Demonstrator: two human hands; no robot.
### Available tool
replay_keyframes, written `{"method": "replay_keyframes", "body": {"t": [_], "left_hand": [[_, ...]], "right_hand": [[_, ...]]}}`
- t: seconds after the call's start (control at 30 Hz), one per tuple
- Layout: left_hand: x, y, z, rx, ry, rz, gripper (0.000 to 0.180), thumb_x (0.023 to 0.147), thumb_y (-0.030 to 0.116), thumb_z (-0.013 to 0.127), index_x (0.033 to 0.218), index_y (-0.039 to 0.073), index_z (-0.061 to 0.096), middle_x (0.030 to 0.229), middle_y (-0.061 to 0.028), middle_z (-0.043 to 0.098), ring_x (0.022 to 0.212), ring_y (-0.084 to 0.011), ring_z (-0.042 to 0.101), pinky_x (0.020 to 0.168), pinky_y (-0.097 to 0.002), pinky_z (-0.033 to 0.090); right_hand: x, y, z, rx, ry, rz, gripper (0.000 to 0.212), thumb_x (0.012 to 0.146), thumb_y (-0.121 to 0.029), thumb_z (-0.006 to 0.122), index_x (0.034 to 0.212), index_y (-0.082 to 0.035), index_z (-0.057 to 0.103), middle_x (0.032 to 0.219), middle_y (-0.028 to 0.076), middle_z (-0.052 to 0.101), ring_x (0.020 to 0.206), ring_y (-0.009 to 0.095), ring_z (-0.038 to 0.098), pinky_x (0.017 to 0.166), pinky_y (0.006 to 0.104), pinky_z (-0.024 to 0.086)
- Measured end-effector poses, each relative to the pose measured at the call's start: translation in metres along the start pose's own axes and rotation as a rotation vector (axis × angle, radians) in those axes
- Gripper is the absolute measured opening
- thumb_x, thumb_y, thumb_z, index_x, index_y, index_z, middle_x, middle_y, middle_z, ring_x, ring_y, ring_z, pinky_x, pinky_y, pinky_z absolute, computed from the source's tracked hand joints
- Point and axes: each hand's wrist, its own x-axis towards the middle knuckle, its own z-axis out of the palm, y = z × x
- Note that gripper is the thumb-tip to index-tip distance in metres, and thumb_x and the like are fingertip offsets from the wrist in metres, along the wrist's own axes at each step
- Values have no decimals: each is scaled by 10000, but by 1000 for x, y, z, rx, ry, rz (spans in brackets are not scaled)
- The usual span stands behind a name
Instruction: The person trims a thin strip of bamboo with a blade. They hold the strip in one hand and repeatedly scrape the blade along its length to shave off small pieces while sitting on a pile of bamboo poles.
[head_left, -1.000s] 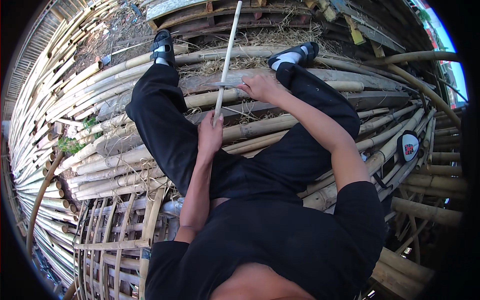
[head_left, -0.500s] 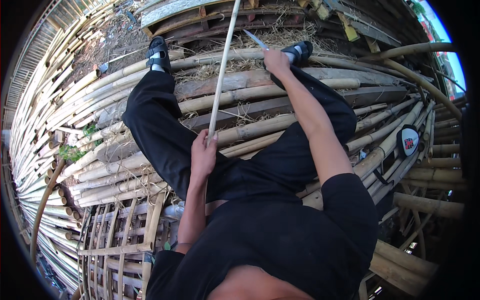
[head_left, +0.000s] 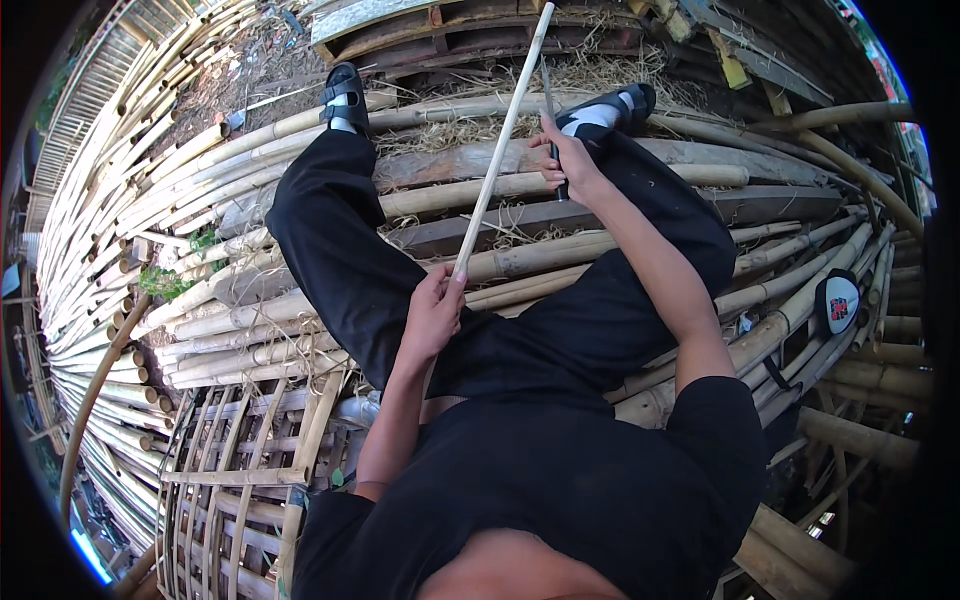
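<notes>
My left hand, in front of my lap, is closed round the lower part of a long pale bamboo strip. The strip slants up and away to the right, its far end in the air near the wooden pallet. My right hand grips the dark handle of a knife, over my right shin. Its blade points away from me, just right of the strip; whether the two touch I cannot tell. Beneath my hands are my legs in black trousers.
Bamboo poles lie under and around my legs, with shavings scattered past them. A wooden pallet stands at the far side. A bamboo lattice is at the near left, a black-and-white cap at the right.
My right hand has drawn back with the knife, whose blade has swung upright beside the strip. The strip's far end has tilted to the right and now shows. My left hand keeps its hold.
</notes>
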Motion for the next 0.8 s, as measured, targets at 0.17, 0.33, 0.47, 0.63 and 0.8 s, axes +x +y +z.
{"method": "replay_keyframes", "body": {"t": [0.17,0.33,0.47,0.63,0.8], "left_hand": [[-2,-4,6,57,-8,-28,207,968,226,476,940,23,505,567,41,422,416,-35,373,385,-202,333],[13,-1,-3,255,-112,-36,272,959,267,493,923,1,531,659,-23,548,502,-77,521,480,-211,434],[37,20,2,220,-196,-11,334,957,319,492,969,-14,509,766,-73,597,555,-111,585,541,-224,479],[76,43,15,153,-200,45,366,958,318,488,1075,-25,436,823,-112,588,521,-155,602,465,-253,495],[94,61,20,240,-163,111,339,953,265,492,1078,-47,443,738,-106,575,478,-164,594,430,-275,505]], "right_hand": [[8,8,23,-31,-91,-67,400,899,-434,567,869,-36,542,518,-65,315,381,41,284,372,230,235],[7,23,20,64,-130,-35,346,923,-357,550,774,-47,513,506,-69,311,379,42,281,370,229,235],[3,18,28,45,-127,-17,336,925,-346,548,778,-46,515,505,-70,311,379,43,279,373,228,235],[0,10,38,45,-157,-6,329,921,-348,559,788,-50,513,486,-74,302,378,43,273,378,227,236],[-11,4,49,3,-198,-22,333,933,-351,537,790,-51,516,488,-71,314,379,43,274,376,232,224]]}}
